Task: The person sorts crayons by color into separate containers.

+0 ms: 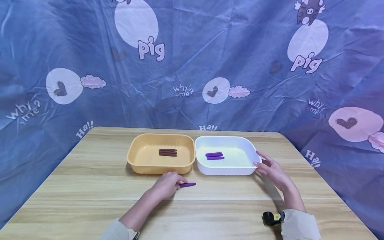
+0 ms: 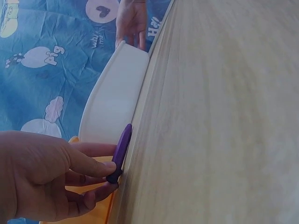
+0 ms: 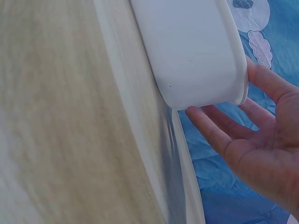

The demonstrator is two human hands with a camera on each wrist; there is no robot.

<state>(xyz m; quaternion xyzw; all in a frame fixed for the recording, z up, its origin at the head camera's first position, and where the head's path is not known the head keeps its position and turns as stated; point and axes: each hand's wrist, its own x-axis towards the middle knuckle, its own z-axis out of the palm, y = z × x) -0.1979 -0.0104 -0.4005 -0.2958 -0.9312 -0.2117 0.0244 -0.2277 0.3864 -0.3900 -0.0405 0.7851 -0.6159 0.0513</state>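
My left hand (image 1: 166, 185) is just in front of the yellow-orange tray and pinches a purple crayon (image 1: 187, 184) between thumb and fingertips. In the left wrist view the crayon (image 2: 122, 151) points away from the hand, close along the tabletop. My right hand (image 1: 274, 171) rests at the right end of the white tray (image 1: 226, 171), its fingers spread and touching the wall and rim (image 3: 242, 70). Inside the white tray lie purple crayons (image 1: 214, 155) side by side. Brown crayons (image 1: 168, 152) lie in the yellow-orange tray (image 1: 162, 169).
Both trays stand side by side on the wood-grain table (image 1: 228, 206), toward its far edge. A blue printed cloth (image 1: 186, 66) hangs behind and beside the table. A black device with a yellow label (image 1: 272, 218) sits at the right sleeve (image 1: 300, 225).
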